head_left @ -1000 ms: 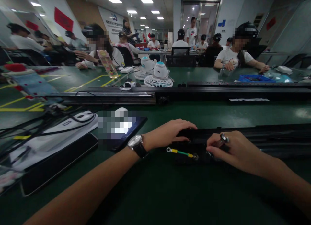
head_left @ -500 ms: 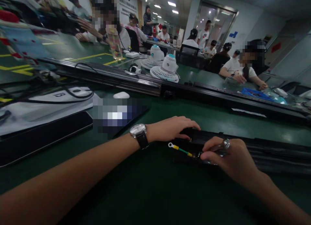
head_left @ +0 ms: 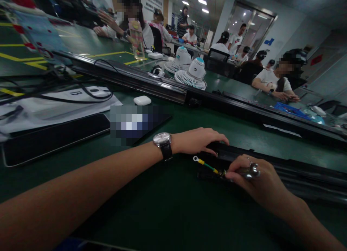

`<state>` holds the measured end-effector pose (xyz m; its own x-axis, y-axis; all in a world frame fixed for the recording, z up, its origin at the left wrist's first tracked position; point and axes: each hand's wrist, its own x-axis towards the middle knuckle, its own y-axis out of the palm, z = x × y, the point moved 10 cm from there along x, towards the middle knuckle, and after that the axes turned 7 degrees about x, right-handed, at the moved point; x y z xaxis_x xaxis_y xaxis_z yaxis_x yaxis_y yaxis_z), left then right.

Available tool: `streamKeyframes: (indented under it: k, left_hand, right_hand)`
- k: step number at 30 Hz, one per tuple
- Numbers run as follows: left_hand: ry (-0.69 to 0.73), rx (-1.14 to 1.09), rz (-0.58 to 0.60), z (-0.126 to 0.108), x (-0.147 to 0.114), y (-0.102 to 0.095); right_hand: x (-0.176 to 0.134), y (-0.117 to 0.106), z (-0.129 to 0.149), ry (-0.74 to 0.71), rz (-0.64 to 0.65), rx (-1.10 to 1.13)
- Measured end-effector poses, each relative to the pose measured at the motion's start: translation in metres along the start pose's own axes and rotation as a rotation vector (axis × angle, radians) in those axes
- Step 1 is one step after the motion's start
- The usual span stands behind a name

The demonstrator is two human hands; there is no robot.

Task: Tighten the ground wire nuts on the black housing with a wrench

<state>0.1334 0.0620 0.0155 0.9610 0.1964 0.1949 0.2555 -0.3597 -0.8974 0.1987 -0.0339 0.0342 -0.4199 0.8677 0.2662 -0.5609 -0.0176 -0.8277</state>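
My left hand [head_left: 202, 141], with a watch on its wrist, grips the left end of a long black rail [head_left: 294, 169]. Its fingers reach over the far side and its thumb lies on the near side. My right hand [head_left: 256, 175] is closed round a shiny metal wrench [head_left: 252, 171], whose jaw end shows above the knuckles. The other end of the wrench points at a fastening on the rail. From that spot a short green wire [head_left: 208, 167] with yellow sleeves runs left and ends in a free ring terminal. My fingers partly hide the fastening.
A long black and metal beam [head_left: 230, 108] crosses the green table beyond my hands. A dark phone-like slab [head_left: 56, 137], a blurred-out screen and a white case [head_left: 142, 100] lie left. Two white fans [head_left: 191, 79] and a bottle [head_left: 137, 41] stand behind the beam. Several people sit farther off.
The view has shifted slightly, so most things appear farther right. The wrench has turned a little in my right hand. My left hand keeps its place on the rail.
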Motion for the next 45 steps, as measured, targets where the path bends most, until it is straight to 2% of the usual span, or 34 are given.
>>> streamKeyframes:
  k: [7, 12, 20, 28, 39, 45]
  left_hand:
    - [-0.006, -0.015, -0.001, -0.001, -0.001, -0.001]
    - [-0.003, 0.001, 0.0, -0.002, -0.001, -0.002]
    - [0.004, 0.005, 0.003, -0.002, 0.0, 0.0]
    - [0.0, 0.0, -0.002, -0.002, 0.0, 0.0]
    - [-0.017, 0.0, 0.005, -0.001, 0.001, 0.0]
    - [-0.013, 0.003, -0.016, 0.0, 0.002, 0.0]
  right_hand:
    - [0.001, 0.006, -0.001, -0.023, 0.052, 0.038]
    - [0.002, 0.009, 0.0, -0.007, 0.095, -0.014]
    - [-0.001, -0.001, -0.009, 0.036, 0.055, -0.002]
    - [0.001, 0.002, -0.003, -0.029, 0.075, -0.051]
    - [0.002, 0.004, 0.001, -0.047, 0.053, -0.055]
    - [0.006, 0.007, 0.004, -0.036, 0.118, -0.05]
